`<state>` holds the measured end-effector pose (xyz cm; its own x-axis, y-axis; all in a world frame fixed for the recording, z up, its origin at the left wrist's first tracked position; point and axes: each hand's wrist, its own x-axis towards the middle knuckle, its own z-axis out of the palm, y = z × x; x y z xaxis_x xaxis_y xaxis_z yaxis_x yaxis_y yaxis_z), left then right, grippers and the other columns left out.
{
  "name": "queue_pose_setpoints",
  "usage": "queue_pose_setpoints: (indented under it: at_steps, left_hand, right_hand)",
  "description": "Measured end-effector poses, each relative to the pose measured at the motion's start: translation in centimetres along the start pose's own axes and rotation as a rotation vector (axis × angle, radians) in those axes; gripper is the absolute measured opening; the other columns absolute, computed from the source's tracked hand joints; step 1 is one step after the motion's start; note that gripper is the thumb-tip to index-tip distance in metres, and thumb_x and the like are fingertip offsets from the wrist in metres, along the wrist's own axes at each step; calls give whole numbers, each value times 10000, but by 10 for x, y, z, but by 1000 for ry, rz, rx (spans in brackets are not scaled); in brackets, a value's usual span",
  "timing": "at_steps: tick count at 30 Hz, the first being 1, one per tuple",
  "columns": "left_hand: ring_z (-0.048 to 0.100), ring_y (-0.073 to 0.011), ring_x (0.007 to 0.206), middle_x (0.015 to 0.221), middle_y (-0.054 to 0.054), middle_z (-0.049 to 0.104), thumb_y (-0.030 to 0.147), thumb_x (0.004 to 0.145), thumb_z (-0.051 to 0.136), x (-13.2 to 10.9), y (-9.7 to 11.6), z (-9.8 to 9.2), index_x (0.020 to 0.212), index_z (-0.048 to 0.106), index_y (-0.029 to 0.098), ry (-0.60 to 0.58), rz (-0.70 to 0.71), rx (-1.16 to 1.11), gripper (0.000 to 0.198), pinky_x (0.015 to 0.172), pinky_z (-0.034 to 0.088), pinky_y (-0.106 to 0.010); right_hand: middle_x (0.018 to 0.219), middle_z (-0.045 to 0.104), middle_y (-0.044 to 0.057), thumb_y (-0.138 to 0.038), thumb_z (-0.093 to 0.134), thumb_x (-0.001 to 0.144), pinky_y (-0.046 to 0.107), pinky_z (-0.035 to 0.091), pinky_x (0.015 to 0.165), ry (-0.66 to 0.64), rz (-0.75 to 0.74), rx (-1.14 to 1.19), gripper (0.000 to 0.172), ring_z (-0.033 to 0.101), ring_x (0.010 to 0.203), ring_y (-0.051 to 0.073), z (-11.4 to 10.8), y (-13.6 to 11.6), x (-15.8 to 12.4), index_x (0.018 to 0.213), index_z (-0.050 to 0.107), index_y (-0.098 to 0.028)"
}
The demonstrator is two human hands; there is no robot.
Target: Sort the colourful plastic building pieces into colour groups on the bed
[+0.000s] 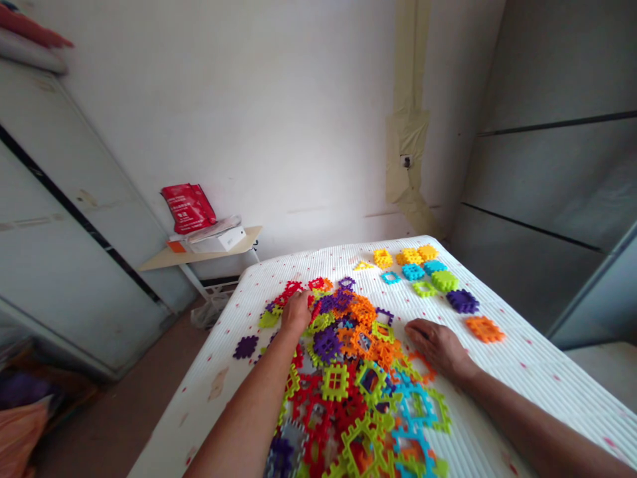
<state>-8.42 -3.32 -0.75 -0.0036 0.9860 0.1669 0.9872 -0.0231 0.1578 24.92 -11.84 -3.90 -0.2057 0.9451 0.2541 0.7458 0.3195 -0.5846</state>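
A heap of notched plastic building tiles [336, 382] in red, purple, orange, green and blue spreads over the bed-like surface. My left hand [297, 312] reaches to the far left of the heap, its fingers closed at a red tile [315, 311]. Beside the heap's right edge, my right hand [440, 345] is held low with fingers curled together; whatever they may hold is hidden. An orange frame tile [422, 367] lies just below that hand. A purple tile [246, 346] lies apart, left of my left forearm.
Sorted by colour at the far right are yellow tiles [411, 256], blue tiles [413, 271], green tiles [444, 280], a purple stack [462, 301] and an orange stack [485, 328]. A small table [251, 239] with a red bag [186, 207] stands behind left. Grey cabinets [557, 179] flank the right.
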Motion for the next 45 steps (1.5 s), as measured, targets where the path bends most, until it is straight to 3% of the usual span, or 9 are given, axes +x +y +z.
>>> queue_pose_setpoints:
  at_steps: [7,15,21,28,32,37,42,45]
  left_hand:
    - [545,-176,1041,1107,-68,612,116,783,511,1,-2,2,1164,532,235,-38,30,-4,400,904,392,-280]
    - [537,-189,1056,1122,-75,587,143,778,518,1,0,2,1154,523,247,-32,-27,-15,390,889,397,-288]
    - [526,-193,1080,1141,-94,583,170,737,572,4,-3,-1,1221,456,216,-22,-49,-74,500,897,389,-286]
    - [564,-166,967,1093,-35,600,177,676,598,-4,-13,-22,1209,446,246,-5,-74,-149,558,804,413,-251]
    - [592,-144,813,937,9,638,168,662,581,-14,-22,-32,1203,468,257,-54,-39,-185,559,696,416,-231]
    - [591,-128,662,718,49,645,172,688,542,-21,-27,-32,1172,529,247,-123,0,-201,490,614,408,-224]
    - [617,-148,783,844,15,686,237,772,487,-16,-26,-30,992,642,249,-94,-45,-142,270,685,435,-238]
    - [615,-160,881,949,2,690,240,785,473,-8,-21,-30,957,659,261,-73,-64,-87,254,749,435,-243]
  right_hand:
    - [802,662,50,-440,319,882,290,437,643,-20,15,4,392,590,697,182,-1,-1,0,853,627,-200]
    - [772,655,49,-443,310,876,286,436,630,-25,28,12,404,581,676,179,-2,-3,-1,838,630,-200]
    - [798,662,55,-432,318,882,293,438,642,-30,11,10,389,589,694,184,-4,-5,0,839,627,-200]
    - [807,670,57,-439,319,883,294,445,650,-21,7,-2,404,597,702,186,-1,-1,0,849,645,-202]
    - [818,672,53,-433,332,884,287,445,649,-10,-16,-21,392,603,709,184,0,2,0,851,650,-207]
    - [811,665,56,-430,325,890,289,446,664,-22,-28,-30,392,603,719,185,-2,-1,0,843,642,-205]
    - [835,664,58,-430,315,898,289,444,676,-23,-43,-35,397,602,736,184,-3,-2,-1,851,636,-202]
    - [824,664,56,-417,320,896,276,442,662,-20,-43,-42,386,599,723,178,-2,-2,-1,845,636,-201]
